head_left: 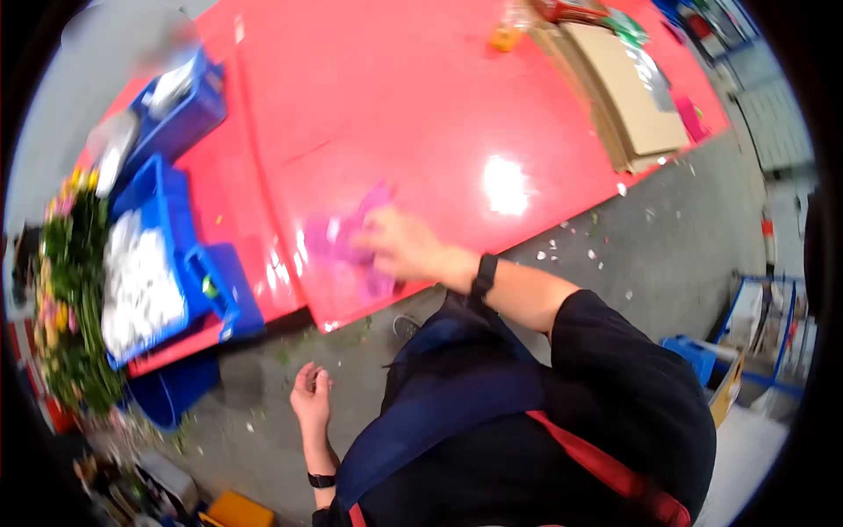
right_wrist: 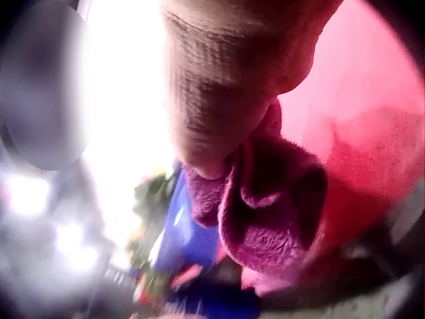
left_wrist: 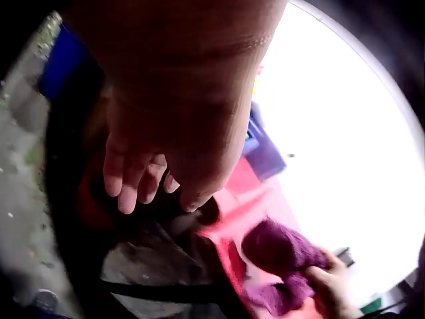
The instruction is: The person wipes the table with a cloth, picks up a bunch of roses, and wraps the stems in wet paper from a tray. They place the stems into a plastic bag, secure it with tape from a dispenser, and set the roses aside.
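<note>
My right hand (head_left: 402,248) grips a purple terry cloth (head_left: 329,239) over the near edge of the red-covered table (head_left: 369,105). Both are motion-blurred in the head view. Seen from the right wrist, the cloth (right_wrist: 272,226) hangs in loose folds below the hand (right_wrist: 219,93). The left wrist view also catches the bunched cloth (left_wrist: 275,247) in the fingers of the right hand (left_wrist: 330,282). My left hand (head_left: 311,397) hangs beside my body over the floor, its fingers loosely bent and holding nothing.
On the left stands a blue crate (head_left: 180,211) of white pieces, with another blue crate (head_left: 189,110) behind it. Bunched flowers (head_left: 83,307) lie along the outer side. A flattened cardboard box (head_left: 628,97) rests at the table's right edge. Scraps litter the grey floor (head_left: 650,237).
</note>
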Motion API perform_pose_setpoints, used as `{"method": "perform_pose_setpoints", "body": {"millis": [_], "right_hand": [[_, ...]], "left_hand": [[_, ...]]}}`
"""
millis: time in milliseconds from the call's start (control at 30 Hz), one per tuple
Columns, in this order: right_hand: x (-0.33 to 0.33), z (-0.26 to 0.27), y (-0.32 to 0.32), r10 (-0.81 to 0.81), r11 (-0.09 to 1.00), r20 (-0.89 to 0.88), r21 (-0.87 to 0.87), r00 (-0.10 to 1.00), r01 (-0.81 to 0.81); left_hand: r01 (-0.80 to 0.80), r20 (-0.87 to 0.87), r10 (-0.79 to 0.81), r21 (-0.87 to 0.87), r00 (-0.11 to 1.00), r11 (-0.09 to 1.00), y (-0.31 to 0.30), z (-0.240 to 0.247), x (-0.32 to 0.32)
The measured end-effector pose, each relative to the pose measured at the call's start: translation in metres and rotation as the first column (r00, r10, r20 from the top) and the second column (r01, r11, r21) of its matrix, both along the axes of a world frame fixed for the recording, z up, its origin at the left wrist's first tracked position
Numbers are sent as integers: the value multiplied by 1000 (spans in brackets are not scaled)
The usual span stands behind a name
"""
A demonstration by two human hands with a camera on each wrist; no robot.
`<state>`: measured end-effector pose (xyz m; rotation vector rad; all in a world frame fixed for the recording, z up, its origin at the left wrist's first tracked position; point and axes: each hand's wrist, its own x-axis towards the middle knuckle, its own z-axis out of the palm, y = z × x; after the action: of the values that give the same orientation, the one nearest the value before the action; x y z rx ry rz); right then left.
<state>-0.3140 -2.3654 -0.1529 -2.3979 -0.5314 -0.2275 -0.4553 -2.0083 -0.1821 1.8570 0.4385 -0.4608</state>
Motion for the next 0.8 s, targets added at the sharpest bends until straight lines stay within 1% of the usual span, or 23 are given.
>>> {"method": "perform_pose_setpoints", "body": {"millis": [33, 67, 100, 133, 167, 200, 233, 267, 300, 333, 367, 400, 433, 500, 533, 567, 600, 633, 667, 700, 733, 767, 800], "right_hand": [[17, -8, -42, -175, 984, 36, -33, 984, 176], [22, -13, -93, -342, 924, 101, -147, 934, 354], [20, -40, -148, -467, 827, 159, -270, 870, 493], [1, -24, -203, -586, 755, 169, -240, 793, 610], [-27, -24, -251, -743, 572, 205, -298, 637, 764], [-63, -33, -301, -887, 319, 153, -480, 436, 817], [-109, -39, -352, -935, 209, 130, -548, 329, 810], [-156, -44, -398, -984, 152, -47, -731, 173, 665], [-199, -28, -418, -975, 220, -180, -845, 128, 487], [-242, -26, -443, -925, 381, -361, -875, 121, 300], [-283, -43, -475, -842, 529, -481, -825, 244, 201], [-261, 2, -457, -822, 562, -555, -751, 129, 348], [-222, 68, -426, -770, 565, -638, -663, 23, 491], [-146, 122, -407, -828, 542, -513, -632, 225, 554], [-111, 130, -401, -843, 533, -436, -607, 313, 590], [-78, 126, -400, -805, 591, -391, -582, 445, 559], [-48, 97, -407, -742, 648, -281, -530, 608, 547], [-12, 82, -408, -629, 736, -281, -517, 725, 437], [18, 54, -422, -518, 769, -350, -590, 781, 246], [63, 58, -428, -579, 803, -453, -458, 678, 380], [109, 62, -434, -599, 794, -567, -327, 566, 512], [146, 47, -448, -641, 752, -365, -121, 675, 649], [177, 20, -457, -696, 693, -144, 121, 704, 710]], "left_hand": [[51, 11, -50, -106, 999, 993, -33, 12, 17], [122, 25, -120, -159, 993, 980, -70, 36, 34], [183, 34, -180, -208, 983, 961, -89, 55, 46], [282, 73, -273, -232, 959, 931, -105, 61, 53], [317, 68, -310, -240, 948, 918, -114, 68, 62], [348, 59, -344, -246, 937, 905, -122, 74, 68], [380, 46, -381, -252, 924, 890, -131, 77, 74], [331, 22, -337, -255, 941, 908, -135, 69, 79], [319, -12, -328, -202, 944, 926, -142, 62, 85], [300, -44, -309, -146, 950, 943, -148, 55, 90], [275, -77, -281, -86, 957, 958, -158, 52, 96], [226, -102, -235, -88, 967, 970, -174, 51, 104], [216, -122, -229, -117, 966, 969, -191, 50, 113], [200, -163, -228, -169, 960, 965, -228, 46, 134], [260, -79, -279, -191, 957, 946, -247, 40, 146], [281, -47, -295, -199, 954, 939, -268, 46, 159], [299, -14, -308, -211, 951, 931, -294, 55, 173], [315, 16, -320, -224, 947, 922, -315, 61, 183], [325, 48, -322, -195, 946, 925, -329, 64, 191], [358, 58, -353, -131, 934, 924, -338, 69, 199], [386, 62, -383, -66, 922, 920, -343, 74, 204], [411, 61, -411, -1, 910, 911, -349, 75, 207], [387, 50, -388, 25, 920, 922, -351, 73, 208]]}}
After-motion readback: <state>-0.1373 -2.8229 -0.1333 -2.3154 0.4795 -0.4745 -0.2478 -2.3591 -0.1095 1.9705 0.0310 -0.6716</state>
